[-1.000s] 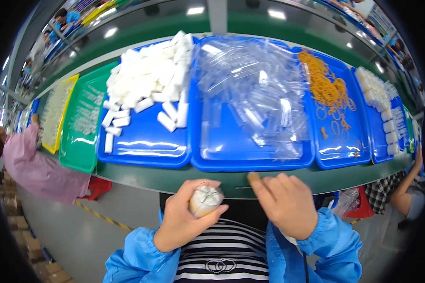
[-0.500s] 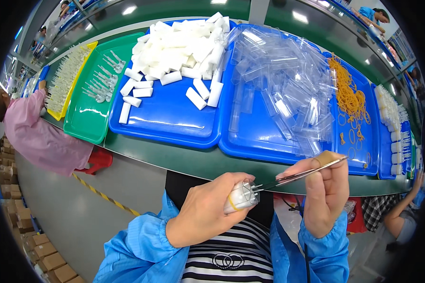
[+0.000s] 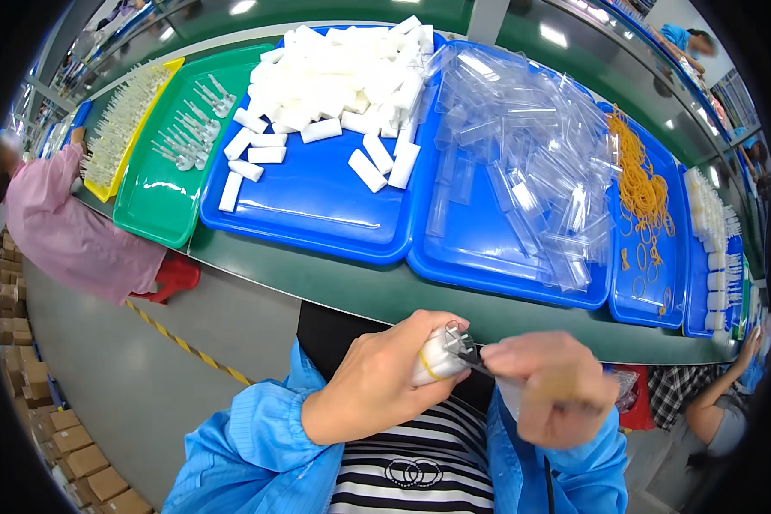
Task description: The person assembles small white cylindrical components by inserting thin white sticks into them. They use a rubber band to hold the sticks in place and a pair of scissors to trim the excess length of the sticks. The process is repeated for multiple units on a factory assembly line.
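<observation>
My left hand [image 3: 385,377] grips a bundle of white tubes [image 3: 437,355] bound with a yellow rubber band, held close to my chest. My right hand [image 3: 552,390] is closed around a clear plastic sleeve [image 3: 467,347] and touches the bundle's end with it. Both hands are below the table edge, over my striped shirt. On the table ahead, a blue tray [image 3: 317,206] carries a heap of white tubes [image 3: 343,81]. A second blue tray [image 3: 480,257] holds several clear plastic sleeves [image 3: 522,154].
A blue tray of yellow rubber bands [image 3: 642,184] lies at the right, with bundled white pieces [image 3: 715,257] beyond it. A green tray [image 3: 150,206] of small clear parts sits at the left. A person in pink [image 3: 68,231] works at left; another arm [image 3: 711,403] at right. Cardboard boxes [image 3: 56,437] stand on the floor.
My right hand has dropped and closed in on the bundle, bringing the clear sleeve against its end. The view has tilted slightly toward the left trays.
</observation>
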A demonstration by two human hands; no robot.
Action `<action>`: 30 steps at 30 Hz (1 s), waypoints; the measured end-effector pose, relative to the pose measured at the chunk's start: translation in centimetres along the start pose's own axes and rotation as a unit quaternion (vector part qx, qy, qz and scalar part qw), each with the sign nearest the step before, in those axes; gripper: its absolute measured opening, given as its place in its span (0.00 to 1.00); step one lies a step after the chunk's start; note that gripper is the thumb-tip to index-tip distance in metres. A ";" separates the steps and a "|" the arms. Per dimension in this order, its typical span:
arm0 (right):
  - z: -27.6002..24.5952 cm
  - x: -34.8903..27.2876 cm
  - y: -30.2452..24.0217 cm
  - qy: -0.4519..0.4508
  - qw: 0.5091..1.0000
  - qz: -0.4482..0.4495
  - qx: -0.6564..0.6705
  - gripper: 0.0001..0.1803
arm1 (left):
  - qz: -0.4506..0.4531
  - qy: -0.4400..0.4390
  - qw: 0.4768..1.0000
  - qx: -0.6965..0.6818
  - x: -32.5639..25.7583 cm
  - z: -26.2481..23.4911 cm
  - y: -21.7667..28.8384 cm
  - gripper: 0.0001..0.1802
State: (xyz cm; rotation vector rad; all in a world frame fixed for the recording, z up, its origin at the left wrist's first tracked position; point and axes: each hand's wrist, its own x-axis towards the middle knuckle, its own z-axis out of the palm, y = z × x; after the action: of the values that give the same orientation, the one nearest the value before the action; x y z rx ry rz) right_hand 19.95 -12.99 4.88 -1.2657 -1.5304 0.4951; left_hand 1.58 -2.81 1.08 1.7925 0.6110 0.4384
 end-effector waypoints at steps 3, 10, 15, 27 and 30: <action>0.8 0.1 -0.2 0.160 0.966 0.123 0.160 0.10 | -0.069 -0.050 0.988 -0.130 0.1 -0.3 -0.1 0.25; 0.4 0.6 0.7 0.142 0.941 0.183 0.248 0.11 | -0.168 -0.129 0.916 -0.341 0.4 -1.0 -0.1 0.24; 0.4 0.6 1.3 0.101 0.924 0.229 0.291 0.12 | -0.188 -0.139 0.918 -0.322 0.2 -1.0 -0.3 0.23; 0.9 0.5 -1.1 0.097 0.978 0.164 0.090 0.06 | -0.122 -0.039 0.977 -0.173 0.2 -0.2 -0.1 0.22; 0.7 0.6 0.0 0.131 0.940 0.206 0.237 0.09 | -0.135 -0.049 0.972 -0.186 0.2 -0.4 0.3 0.22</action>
State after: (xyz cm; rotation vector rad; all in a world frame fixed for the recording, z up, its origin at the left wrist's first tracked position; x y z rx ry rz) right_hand 19.40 -12.20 4.87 -1.2042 -0.8478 0.8691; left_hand 1.62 -2.47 1.48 1.3433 0.6454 0.2555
